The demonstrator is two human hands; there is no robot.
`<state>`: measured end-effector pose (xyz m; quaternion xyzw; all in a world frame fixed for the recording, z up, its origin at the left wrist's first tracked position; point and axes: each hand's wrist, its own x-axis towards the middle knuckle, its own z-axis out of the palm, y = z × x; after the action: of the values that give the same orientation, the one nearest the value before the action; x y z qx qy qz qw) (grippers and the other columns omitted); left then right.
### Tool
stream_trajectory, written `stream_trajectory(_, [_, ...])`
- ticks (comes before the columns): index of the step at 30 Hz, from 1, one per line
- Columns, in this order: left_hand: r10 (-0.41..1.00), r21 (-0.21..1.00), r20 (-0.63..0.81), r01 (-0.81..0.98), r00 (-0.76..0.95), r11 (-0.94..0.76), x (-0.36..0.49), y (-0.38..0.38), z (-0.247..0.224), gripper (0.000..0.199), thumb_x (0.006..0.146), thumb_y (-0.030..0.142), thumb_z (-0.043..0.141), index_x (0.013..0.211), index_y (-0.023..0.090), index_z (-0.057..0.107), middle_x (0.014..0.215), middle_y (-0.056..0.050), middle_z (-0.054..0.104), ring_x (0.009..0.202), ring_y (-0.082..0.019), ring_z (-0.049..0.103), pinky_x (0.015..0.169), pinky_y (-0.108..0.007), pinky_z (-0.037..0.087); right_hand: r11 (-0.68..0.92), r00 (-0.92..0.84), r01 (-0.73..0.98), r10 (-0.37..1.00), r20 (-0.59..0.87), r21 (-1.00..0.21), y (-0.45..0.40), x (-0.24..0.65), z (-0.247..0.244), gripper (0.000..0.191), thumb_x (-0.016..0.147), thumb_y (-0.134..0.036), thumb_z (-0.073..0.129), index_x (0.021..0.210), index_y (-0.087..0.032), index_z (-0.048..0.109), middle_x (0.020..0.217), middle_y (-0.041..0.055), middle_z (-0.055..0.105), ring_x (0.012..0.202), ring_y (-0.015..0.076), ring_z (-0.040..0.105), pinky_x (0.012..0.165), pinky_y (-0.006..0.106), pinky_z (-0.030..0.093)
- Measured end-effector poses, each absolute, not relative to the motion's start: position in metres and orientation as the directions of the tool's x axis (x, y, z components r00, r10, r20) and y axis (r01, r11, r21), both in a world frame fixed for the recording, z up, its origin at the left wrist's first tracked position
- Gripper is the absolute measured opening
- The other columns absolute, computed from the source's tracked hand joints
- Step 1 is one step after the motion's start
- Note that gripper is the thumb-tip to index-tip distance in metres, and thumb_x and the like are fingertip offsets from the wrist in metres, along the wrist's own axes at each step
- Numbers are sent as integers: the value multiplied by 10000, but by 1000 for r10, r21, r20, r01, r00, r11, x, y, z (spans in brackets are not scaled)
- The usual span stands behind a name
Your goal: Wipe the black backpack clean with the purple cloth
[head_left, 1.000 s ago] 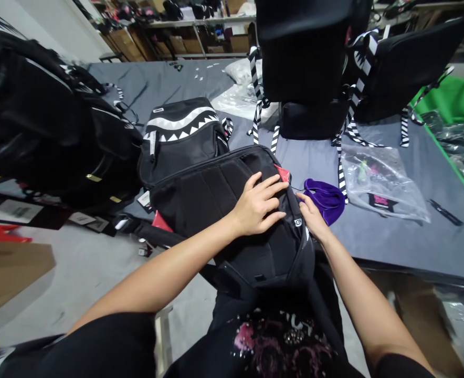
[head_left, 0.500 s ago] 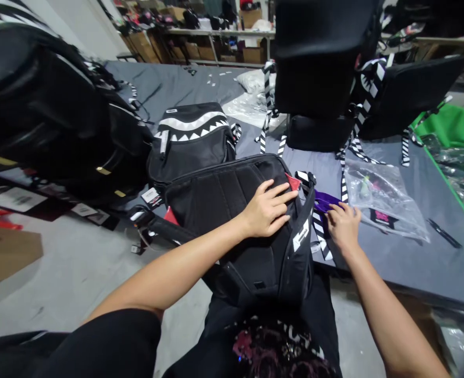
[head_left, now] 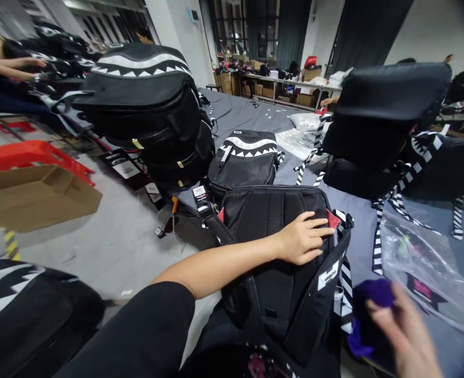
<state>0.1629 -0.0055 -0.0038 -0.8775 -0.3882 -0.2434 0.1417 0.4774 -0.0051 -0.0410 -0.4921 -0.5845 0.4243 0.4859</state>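
Black backpack, back panel up, propped between the person's lap and the grey-covered table. Over on the left, a bulky shark-mouth backpack; then the left hand flat on the panel, fingers spread, gripping nothing. Farther right, the blurred right hand seems to pinch a purple cloth beside the bag. I'd judge the handling midway; how much is left, I can't tell.

1 left hand, 1 right hand. 1 backpack under the left, 2 red patches on it. 1 purple cloth. 1 pink-printed clear bag.
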Motion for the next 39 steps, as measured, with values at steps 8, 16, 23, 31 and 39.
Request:
stream_trajectory(8, [581,7,601,723,549,-691,158,-9,-11,240,911,301,477,786,182,642,1353,-42,571,1306,-248,478,1117,-515,296,311,287,-130,921,265,-941,-19,441,-8,247,769,-360,690,964,-214,648,915,20,655,839,185,638,904,434,513])
stream_trajectory(16, [514,33,678,677,525,-735,155,-7,-22,220,888,236,438,778,168,615,1219,-92,660,1224,-236,555,1112,-518,310,813,-358,470,531,768,-343,-49,365,-22,163,831,-196,589,989,-174,621,872,82,662,826,259,627,845,459,478])
stream_trajectory(23, [463,43,737,650,492,-759,155,-9,-24,173,872,215,485,742,169,588,1039,-63,721,1137,-211,613,1100,-490,335,818,-560,556,501,659,-149,-32,375,-60,86,867,-173,557,782,-183,565,636,27,580,613,188,573,636,323,486])
stream_trajectory(31, [592,180,640,654,489,-735,157,1,-33,210,890,261,476,733,179,588,1044,-59,723,1161,-219,601,1137,-502,285,769,-502,597,579,642,-228,-27,370,-80,279,904,-232,516,1141,-121,613,968,131,710,882,272,676,838,414,544])
stream_trajectory(39, [543,148,696,647,470,-748,161,16,-47,209,900,290,470,736,196,559,1003,-14,728,1126,-186,617,1128,-469,310,739,-534,655,603,592,-161,-22,369,-86,274,948,-210,445,1141,-74,585,713,92,677,577,203,620,585,319,519])
